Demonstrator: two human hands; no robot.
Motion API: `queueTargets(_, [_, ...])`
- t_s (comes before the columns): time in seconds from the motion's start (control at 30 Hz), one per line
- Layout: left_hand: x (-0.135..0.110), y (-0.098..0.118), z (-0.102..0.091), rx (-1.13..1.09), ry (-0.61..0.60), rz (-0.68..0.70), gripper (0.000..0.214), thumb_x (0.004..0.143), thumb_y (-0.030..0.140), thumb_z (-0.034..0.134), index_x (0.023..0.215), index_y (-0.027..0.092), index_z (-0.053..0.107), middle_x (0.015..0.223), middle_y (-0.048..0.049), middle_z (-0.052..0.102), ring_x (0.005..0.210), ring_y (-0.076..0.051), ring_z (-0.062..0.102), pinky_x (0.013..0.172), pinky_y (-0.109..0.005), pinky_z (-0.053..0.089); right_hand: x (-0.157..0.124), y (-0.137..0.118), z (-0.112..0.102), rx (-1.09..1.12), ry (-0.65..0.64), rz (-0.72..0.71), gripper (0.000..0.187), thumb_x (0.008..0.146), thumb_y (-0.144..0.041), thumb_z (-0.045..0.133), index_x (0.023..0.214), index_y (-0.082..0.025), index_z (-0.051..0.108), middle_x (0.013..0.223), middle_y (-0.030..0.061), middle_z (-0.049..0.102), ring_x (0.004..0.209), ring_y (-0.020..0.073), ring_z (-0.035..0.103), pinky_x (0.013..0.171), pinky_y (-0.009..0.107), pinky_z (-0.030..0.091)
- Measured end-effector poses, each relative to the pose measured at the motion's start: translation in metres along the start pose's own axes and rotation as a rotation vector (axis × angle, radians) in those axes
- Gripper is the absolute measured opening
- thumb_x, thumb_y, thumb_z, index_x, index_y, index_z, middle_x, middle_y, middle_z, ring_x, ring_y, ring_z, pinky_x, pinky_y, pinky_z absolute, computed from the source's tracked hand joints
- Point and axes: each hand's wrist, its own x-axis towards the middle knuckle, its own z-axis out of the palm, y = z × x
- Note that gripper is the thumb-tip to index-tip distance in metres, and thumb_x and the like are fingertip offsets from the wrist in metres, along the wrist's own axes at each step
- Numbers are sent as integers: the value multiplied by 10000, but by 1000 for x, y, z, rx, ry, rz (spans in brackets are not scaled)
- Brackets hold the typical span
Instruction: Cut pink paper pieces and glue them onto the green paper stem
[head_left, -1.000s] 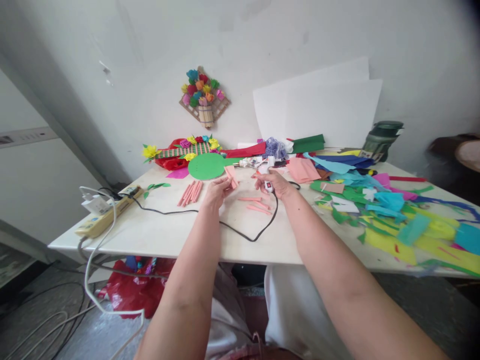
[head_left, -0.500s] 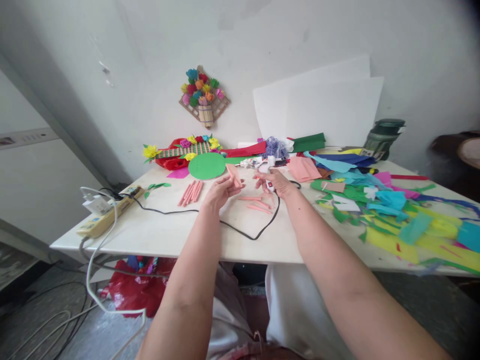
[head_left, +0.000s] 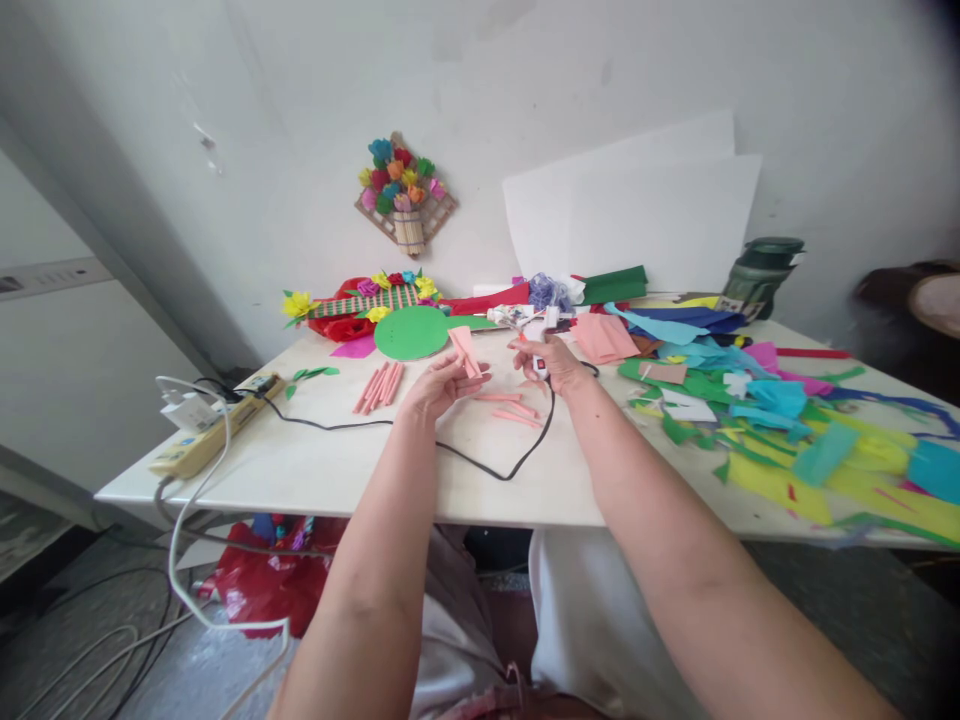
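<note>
My left hand (head_left: 441, 386) grips a partly rolled piece of pink crepe paper (head_left: 464, 350), held up above the table. A white glue gun (head_left: 541, 340) with a red switch is in my right hand (head_left: 557, 364), a short way to the right of the paper. Its black cord (head_left: 495, 472) loops down across the tabletop. Several pink paper rolls (head_left: 379, 387) lie together left of my left hand. Thinner pink paper pieces (head_left: 510, 408) rest on the table between my hands. The glue gun's nozzle is hard to make out.
A yellow power strip (head_left: 196, 447) stands at the left table edge. Behind my hands lies a green disc (head_left: 410, 333). Stacked pink paper (head_left: 602, 338) and colourful scraps (head_left: 810, 455) cover the right side. A green bottle (head_left: 759, 278) stands at the back right.
The pink paper in my left hand is turned more upright, showing its folded front. My right hand has tilted the glue gun slightly. The whole view has shifted a little.
</note>
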Motion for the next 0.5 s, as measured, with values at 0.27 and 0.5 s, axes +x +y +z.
queueTargets(0.27, [4,-2,-3,26,73,8,116,785,170,618,884,119,650,870,-106,706,682,-170,681,660,-281,551,-6,-8,-6,-91,-182,46,339,623,-425,711,713,-108,628,531,64,648,292,75,402,318,231,227])
queueTargets(0.5, [5,-1,-4,35,79,1,98,773,163,632,848,111,667,832,-99,704,683,-156,671,669,-272,551,-11,-14,-5,-213,-170,48,332,628,-426,722,577,-121,602,390,36,556,326,90,434,369,226,279])
